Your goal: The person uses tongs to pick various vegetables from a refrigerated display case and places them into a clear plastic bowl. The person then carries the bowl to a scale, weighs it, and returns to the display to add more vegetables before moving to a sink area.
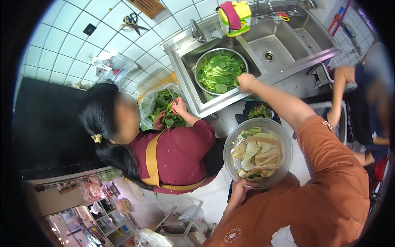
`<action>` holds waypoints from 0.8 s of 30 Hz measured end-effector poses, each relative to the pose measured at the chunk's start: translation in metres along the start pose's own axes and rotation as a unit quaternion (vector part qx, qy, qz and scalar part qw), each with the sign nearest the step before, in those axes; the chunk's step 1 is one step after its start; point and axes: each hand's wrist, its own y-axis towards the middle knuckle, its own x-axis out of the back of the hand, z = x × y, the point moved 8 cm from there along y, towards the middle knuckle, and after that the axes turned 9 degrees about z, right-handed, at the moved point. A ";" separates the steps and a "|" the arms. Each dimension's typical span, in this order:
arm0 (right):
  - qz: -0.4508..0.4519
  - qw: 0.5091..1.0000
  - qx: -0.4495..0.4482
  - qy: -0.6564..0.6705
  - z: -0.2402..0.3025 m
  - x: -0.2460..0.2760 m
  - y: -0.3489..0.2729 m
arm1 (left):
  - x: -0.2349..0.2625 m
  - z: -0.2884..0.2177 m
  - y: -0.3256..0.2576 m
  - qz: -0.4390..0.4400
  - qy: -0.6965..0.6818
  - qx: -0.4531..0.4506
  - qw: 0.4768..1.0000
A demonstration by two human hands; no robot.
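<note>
My left hand (238, 191) grips the lower left rim of a large clear plastic bowl (288, 154), held in front of me. Sliced cabbage leaves (252, 153), flat tan strips (265, 162), bean sprouts (238, 150) and cucumber slices (254, 130) lie in it. My right arm stretches to the sink's left basin, where a round metal bowl (198, 66) is full of leafy greens (220, 70). At that bowl's right rim my right hand (247, 82) is closed, its fingertips among the leaves and partly hidden.
Left of me a co-worker (177, 152) holds red-handled scissors (175, 106) over a plastic bag of greens (156, 105). A black bag of leaves (260, 112) stands below the sink edge (230, 99). Another person (372, 94) works at right. A yellow jug (235, 18) stands behind the basins.
</note>
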 end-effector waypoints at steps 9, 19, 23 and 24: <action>0.062 0.997 -0.048 0.017 -0.033 -0.014 0.098 | 0.009 -0.020 0.023 -0.057 -0.010 -0.006 0.998; 0.051 0.993 -0.003 0.110 -0.031 -0.009 0.086 | -0.009 -0.058 0.010 -0.026 -0.009 0.011 1.000; 0.040 0.959 0.008 0.281 -0.042 0.019 0.030 | -0.021 -0.073 0.007 -0.012 0.001 0.025 1.000; 0.030 0.953 0.012 0.302 -0.041 0.028 0.018 | -0.020 -0.076 0.008 -0.030 0.008 0.038 0.999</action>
